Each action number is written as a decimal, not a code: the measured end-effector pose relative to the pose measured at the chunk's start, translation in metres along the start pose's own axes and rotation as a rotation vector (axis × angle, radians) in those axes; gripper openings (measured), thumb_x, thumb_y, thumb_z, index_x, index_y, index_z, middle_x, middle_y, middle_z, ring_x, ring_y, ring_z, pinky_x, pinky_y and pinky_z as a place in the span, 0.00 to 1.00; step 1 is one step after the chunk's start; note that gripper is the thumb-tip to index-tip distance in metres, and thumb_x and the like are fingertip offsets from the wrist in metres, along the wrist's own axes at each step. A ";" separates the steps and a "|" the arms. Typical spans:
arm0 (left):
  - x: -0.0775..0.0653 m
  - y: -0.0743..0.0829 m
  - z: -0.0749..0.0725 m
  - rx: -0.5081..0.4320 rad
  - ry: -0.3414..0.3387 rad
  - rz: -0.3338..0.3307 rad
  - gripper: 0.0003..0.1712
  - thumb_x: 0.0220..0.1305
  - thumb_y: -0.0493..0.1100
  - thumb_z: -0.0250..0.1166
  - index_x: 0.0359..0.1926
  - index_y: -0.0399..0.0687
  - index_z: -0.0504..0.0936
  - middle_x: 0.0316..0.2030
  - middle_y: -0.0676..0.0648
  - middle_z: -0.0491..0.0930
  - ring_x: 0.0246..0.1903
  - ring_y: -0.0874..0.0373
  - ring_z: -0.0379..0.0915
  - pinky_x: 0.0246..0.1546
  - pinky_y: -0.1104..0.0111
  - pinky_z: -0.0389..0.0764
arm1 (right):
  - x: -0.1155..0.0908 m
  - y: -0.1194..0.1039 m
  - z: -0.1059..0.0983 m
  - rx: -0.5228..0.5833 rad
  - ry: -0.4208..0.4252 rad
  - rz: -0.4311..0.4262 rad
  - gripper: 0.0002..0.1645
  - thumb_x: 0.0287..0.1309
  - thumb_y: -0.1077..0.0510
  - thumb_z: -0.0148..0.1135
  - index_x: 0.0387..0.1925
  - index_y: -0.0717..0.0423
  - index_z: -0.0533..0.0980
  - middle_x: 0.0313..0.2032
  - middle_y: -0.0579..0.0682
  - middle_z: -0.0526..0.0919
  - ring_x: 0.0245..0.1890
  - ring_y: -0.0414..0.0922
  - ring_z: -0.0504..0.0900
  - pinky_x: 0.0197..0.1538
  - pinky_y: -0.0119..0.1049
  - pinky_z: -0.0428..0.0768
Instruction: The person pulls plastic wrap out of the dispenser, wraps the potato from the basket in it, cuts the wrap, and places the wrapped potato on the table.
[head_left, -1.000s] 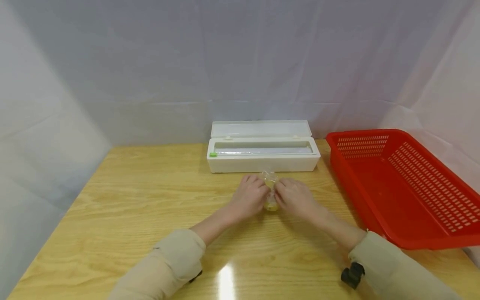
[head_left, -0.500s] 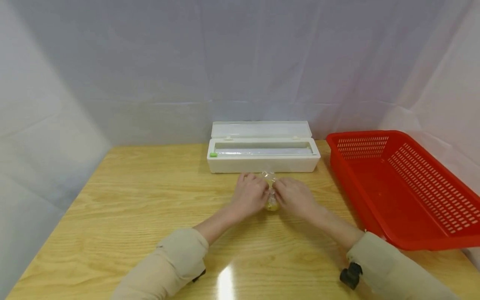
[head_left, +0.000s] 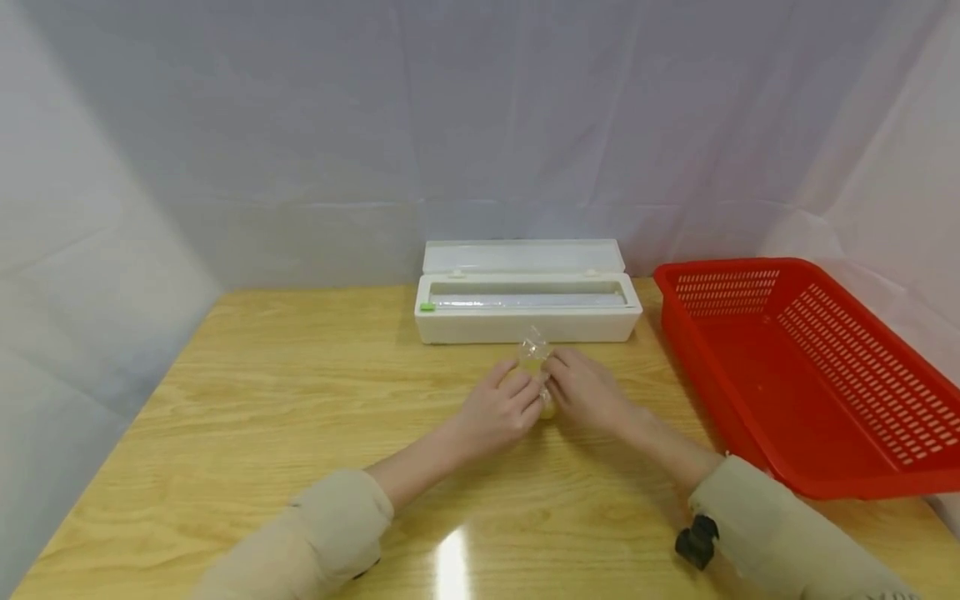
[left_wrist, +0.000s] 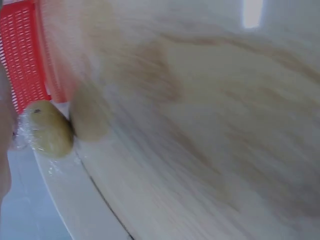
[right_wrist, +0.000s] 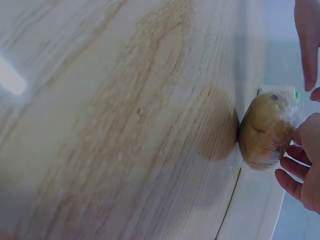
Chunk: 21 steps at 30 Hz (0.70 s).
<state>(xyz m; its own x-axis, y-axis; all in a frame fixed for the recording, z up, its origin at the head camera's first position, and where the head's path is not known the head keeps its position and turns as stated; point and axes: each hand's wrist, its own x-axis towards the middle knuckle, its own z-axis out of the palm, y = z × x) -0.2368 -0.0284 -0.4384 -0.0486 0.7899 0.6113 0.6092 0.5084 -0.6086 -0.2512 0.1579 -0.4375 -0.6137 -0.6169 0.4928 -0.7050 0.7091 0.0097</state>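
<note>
A potato (right_wrist: 262,131) in clear plastic wrap (head_left: 534,343) stands on the wooden table, mostly behind the hands in the head view. My right hand (head_left: 588,387) pinches the gathered wrap just above the potato. In the right wrist view the right hand's fingers (right_wrist: 295,172) curl close to the potato's upper end. My left hand (head_left: 498,408) is at the other side of the wrap, its fingers extended towards the right fingertips. One straight left finger (right_wrist: 309,62) appears apart from the potato in the right wrist view. The left wrist view shows the same potato (left_wrist: 49,129) near its left edge.
Behind the hands is a white cling film dispenser (head_left: 528,327), its lid raised, with a roll inside and a green slider (head_left: 427,307). To the right sits a red plastic basket (head_left: 720,392) with slotted walls. Pale cloth hangs behind the wooden table (head_left: 300,400).
My left hand has shifted slightly and turned, and its fingers have spread from a tighter curl. The right hand stays at the wrap, whose loose top now stands a little higher.
</note>
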 end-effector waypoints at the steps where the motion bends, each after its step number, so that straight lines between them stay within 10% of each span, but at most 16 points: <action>1: -0.002 0.000 -0.001 0.002 -0.029 0.008 0.16 0.64 0.38 0.46 0.33 0.47 0.82 0.36 0.51 0.81 0.38 0.57 0.73 0.50 0.61 0.71 | 0.001 0.000 0.000 -0.006 -0.003 -0.003 0.03 0.54 0.64 0.59 0.31 0.61 0.75 0.33 0.54 0.76 0.34 0.49 0.76 0.36 0.39 0.76; 14: -0.002 0.001 0.002 -0.010 -0.268 -0.053 0.16 0.63 0.40 0.50 0.47 0.41 0.79 0.40 0.47 0.78 0.43 0.54 0.71 0.52 0.60 0.69 | 0.001 -0.003 0.000 -0.044 -0.024 0.009 0.04 0.55 0.64 0.57 0.32 0.62 0.73 0.33 0.53 0.74 0.34 0.48 0.75 0.38 0.40 0.76; 21: 0.010 -0.002 0.002 -0.160 -0.380 -0.117 0.16 0.63 0.45 0.54 0.44 0.39 0.78 0.40 0.45 0.78 0.44 0.52 0.71 0.48 0.63 0.69 | 0.006 -0.002 -0.007 0.074 -0.140 0.094 0.12 0.59 0.62 0.56 0.44 0.64 0.71 0.39 0.56 0.78 0.40 0.51 0.77 0.45 0.43 0.76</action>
<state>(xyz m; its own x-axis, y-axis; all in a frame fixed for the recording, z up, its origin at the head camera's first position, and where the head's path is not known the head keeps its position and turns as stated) -0.2403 -0.0213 -0.4323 -0.3948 0.8155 0.4231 0.6962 0.5661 -0.4415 -0.2508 0.1557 -0.4284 -0.7179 -0.5944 0.3623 -0.6634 0.7420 -0.0972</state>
